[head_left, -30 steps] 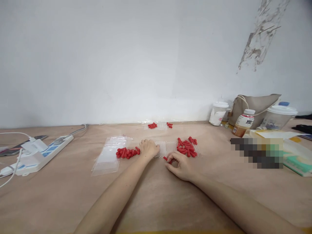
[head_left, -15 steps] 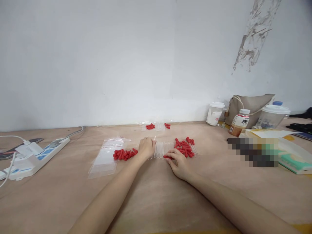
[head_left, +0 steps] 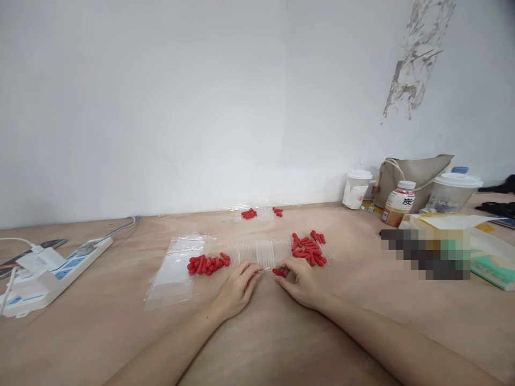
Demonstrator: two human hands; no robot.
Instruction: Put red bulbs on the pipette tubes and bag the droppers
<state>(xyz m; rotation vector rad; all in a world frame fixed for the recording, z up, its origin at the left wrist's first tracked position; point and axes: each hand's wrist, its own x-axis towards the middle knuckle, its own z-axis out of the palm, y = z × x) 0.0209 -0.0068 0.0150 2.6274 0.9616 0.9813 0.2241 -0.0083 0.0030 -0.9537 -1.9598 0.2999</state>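
Between the finger and thumb of my left hand [head_left: 240, 287] is a thin clear glass dropper tube [head_left: 266, 268], its end pointing toward my right hand [head_left: 301, 281]. My right hand pinches a red rubber bulb [head_left: 278, 272]. Tube and bulb lie nearly in line, with a small gap between them. Just beyond both hands is a row of clear glass tubes [head_left: 264, 251] laid side by side. One pile of red rubber bulbs [head_left: 308, 249] sits to the right of the row, and another bulb pile [head_left: 206, 264] sits to the left.
Clear zip bags [head_left: 173, 276] lie at the left, near a white power strip [head_left: 68, 271]. By the wall is a bag with red bulbs [head_left: 249, 213] and tubes. A white-lidded cup [head_left: 356, 190], a drink bottle [head_left: 399, 203] and a grey bag [head_left: 418, 174] stand back right.
My left hand has come toward me from the tube row, bringing a glass tube near the red bulb. My right hand still pinches the bulb, slightly nearer to me. The view has shifted slightly.
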